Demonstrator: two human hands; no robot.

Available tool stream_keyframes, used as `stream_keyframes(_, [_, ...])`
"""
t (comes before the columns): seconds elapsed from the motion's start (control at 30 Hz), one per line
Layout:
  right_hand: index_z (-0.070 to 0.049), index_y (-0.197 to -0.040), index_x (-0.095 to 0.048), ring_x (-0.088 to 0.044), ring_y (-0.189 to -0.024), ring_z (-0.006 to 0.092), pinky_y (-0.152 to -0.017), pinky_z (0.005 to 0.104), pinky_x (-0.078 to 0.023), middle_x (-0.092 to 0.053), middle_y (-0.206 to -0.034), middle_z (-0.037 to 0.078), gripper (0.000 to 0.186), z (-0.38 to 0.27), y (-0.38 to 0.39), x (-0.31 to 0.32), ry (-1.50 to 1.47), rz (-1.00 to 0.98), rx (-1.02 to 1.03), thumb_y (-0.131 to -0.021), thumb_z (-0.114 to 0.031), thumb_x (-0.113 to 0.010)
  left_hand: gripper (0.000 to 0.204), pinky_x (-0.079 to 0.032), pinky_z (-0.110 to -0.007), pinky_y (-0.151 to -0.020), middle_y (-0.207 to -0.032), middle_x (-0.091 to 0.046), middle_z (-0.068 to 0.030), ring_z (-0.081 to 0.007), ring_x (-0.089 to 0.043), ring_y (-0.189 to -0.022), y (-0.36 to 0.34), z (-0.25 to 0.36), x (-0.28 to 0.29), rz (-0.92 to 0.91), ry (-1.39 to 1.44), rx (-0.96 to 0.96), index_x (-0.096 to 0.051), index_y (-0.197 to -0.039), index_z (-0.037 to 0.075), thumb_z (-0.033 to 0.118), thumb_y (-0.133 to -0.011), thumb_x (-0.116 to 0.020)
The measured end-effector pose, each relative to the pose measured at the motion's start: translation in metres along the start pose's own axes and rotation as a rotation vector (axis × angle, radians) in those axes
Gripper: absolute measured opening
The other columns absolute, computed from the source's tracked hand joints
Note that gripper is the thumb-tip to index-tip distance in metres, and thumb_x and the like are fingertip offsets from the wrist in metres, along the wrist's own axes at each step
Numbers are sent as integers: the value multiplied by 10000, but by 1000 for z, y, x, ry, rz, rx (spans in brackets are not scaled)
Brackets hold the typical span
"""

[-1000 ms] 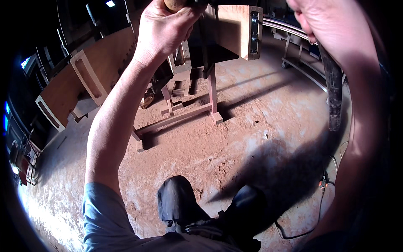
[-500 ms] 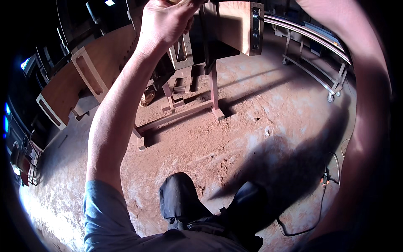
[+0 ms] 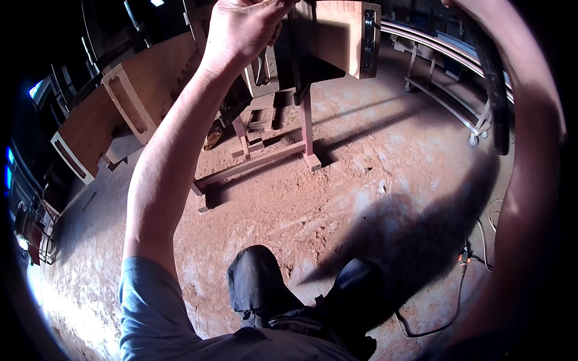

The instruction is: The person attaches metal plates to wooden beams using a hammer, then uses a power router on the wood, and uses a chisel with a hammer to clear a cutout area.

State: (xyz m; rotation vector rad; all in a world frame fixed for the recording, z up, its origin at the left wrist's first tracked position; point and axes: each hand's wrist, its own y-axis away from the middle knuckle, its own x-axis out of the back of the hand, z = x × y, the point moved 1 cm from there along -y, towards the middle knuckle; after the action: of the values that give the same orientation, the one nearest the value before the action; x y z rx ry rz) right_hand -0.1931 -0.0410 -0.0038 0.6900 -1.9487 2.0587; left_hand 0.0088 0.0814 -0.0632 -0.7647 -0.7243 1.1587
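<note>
My left hand (image 3: 250,27) is raised at the top edge, its fingers curled closed beside a wooden workpiece (image 3: 337,36). What lies inside the fingers cannot be made out. A dark metal strip (image 3: 369,39) with bolt-like fittings runs along the workpiece's pale end. At the upper right, my right hand (image 3: 466,3) is mostly cut off by the frame. A long dark handle (image 3: 497,102) with a blunt end hangs down from it, along the inside of my forearm; the tool's head is out of view.
Curved wooden panels (image 3: 129,105) with slotted ends stand at the left, near several upright clamp bars (image 3: 137,27). Below the workpiece is a wooden trestle (image 3: 253,165) on a dusty floor (image 3: 289,210). A wheeled rack (image 3: 445,102) and a cable (image 3: 460,289) lie to the right.
My right hand has risen mostly out of view, and the dark handle has swung into sight below it. My left hand has shifted slightly right.
</note>
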Motion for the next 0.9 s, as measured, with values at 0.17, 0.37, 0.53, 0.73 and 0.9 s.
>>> stream_keyframes(0.17, [-33,-927,-643,-507,-565,116,-570,286,-414,-534,-645,22,286,8,17,-23,172,189,132,-962,-309,-578,189,-383,-228,-428,-606,-516,17,-65,-468,-467,7,-2,-2,-49,-16,-7,-515,-863,89,130,-878,-699])
stream_keyframes(0.37, [-8,-1018,-627,-545,-670,141,-666,302,-433,-581,-721,51,282,-12,33,1,121,30,-354,-942,-277,-590,170,-395,-235,-443,-639,-531,-2,-80,-484,-486,23,3,-3,-159,98,-245,-542,-881,75,95,-859,-710])
stream_keyframes(0.53, [9,-1011,-615,-567,-718,151,-702,314,-452,-614,-773,74,266,-2,64,-6,-3,92,-212,-922,-242,-606,140,-393,-258,-420,-620,-524,-19,-106,-484,-465,14,7,7,-44,185,-171,-535,-859,57,82,-834,-670])
stream_keyframes(0.73, [-24,-1100,-598,-503,-628,105,-602,269,-407,-549,-722,24,306,35,89,-16,-172,7,-288,-941,-285,-607,174,-377,-255,-411,-647,-504,-30,-114,-465,-471,6,8,3,-164,349,-136,-516,-908,65,41,-755,-595])
stream_keyframes(0.9, [-60,-1272,-577,-495,-710,87,-668,234,-385,-548,-819,-6,412,62,123,-31,-438,17,-385,-936,-292,-635,372,-507,-256,-587,-797,-589,-12,-93,-584,-685,26,4,-10,-258,69,-407,-548,-1025,77,300,-831,-775])
